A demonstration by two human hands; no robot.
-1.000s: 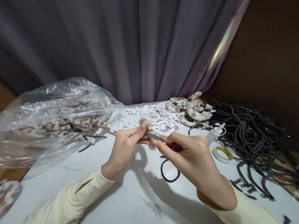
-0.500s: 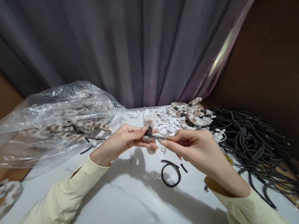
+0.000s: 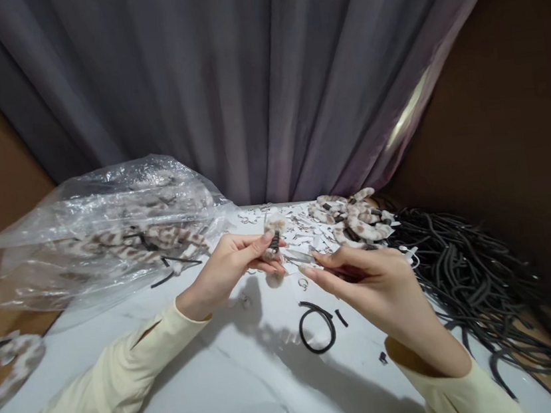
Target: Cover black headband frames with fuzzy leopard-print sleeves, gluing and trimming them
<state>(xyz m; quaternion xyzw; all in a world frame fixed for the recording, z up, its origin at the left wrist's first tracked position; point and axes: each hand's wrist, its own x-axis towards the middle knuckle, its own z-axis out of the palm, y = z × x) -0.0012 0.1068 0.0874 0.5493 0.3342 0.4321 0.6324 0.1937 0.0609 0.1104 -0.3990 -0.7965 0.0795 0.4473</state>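
Near the middle of the view, my left hand [image 3: 235,263] pinches a small fuzzy beige piece [image 3: 275,226] with a black ribbed wrap [image 3: 274,241] around it. My right hand [image 3: 364,272] grips a thin, flat, greyish tool [image 3: 298,256] between thumb and fingers; its tip points left at the fuzzy piece. Whether the tip touches the piece is too small to tell. Below the hands, a black cord loop [image 3: 316,327] lies on the white table [image 3: 217,388], beside a short black cord piece [image 3: 341,318].
A clear plastic bag [image 3: 104,201] of spotted fuzzy pieces lies at the left. Further spotted pieces [image 3: 362,222] sit behind my right hand, near scattered paper scraps [image 3: 298,224]. Black cords [image 3: 458,264] are heaped at the right. A grey curtain [image 3: 221,92] hangs behind.
My right hand has drawn slightly right, away from the fuzzy piece, and more of the flat tool shows. The fuzzy piece has turned a little in my left hand. The view has shifted slightly.
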